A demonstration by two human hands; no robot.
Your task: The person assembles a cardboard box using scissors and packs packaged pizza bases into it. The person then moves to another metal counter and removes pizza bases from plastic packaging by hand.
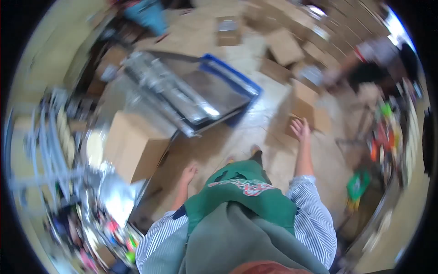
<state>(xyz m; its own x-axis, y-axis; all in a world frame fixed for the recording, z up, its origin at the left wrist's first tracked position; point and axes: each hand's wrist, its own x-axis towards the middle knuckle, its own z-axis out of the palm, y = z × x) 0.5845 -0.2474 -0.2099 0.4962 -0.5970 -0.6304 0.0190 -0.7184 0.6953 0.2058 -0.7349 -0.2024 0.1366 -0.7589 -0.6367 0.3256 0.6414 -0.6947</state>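
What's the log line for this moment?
right hand: spread, at open carton, contact unclear | left hand: between large box and green apron

Ahead of me, to my right, is a plain brown cardboard box (pixel 302 108), slightly blurred, standing open, one flap (pixel 322 121) splayed out to the right.

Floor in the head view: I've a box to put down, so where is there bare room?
Bare floor lies between the blue tray and the open carton by the right hand, and between that tray and the small carton beyond. Crowded: left, around the large carton, and upper right, among the stacked cartons.
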